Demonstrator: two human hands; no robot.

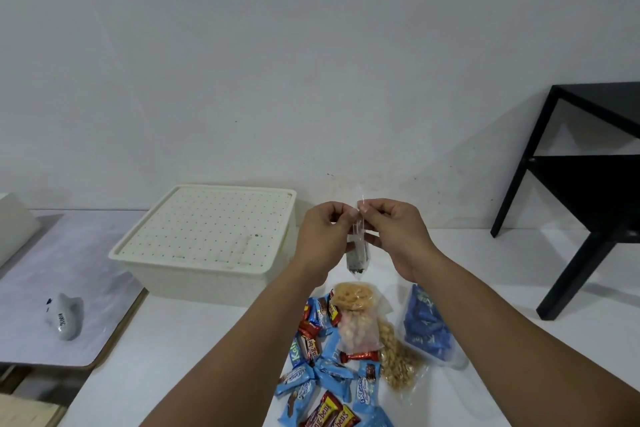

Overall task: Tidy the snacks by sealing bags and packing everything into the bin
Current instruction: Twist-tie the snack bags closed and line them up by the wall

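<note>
A small clear bag (358, 255) with dark bits at its bottom hangs upright above the table. My left hand (323, 236) and my right hand (398, 236) both pinch its top edge, fingertips almost touching. The cream bin (207, 274) with a perforated lid (204, 222) on it stands to the left of my hands. Below the bag lies a heap of snacks: a clear bag of round crackers (353, 296), a bag of pale puffs (356, 333), a bag of peanuts (398, 364), a clear bag of blue packets (427, 326), and several loose blue and red wrapped bars (322, 378).
A black side table (588, 191) stands at the right, on the white surface (156, 367). At the left lies a white board (52, 288) with a small grey pouch (64, 315) on it. The wall runs close behind the bin.
</note>
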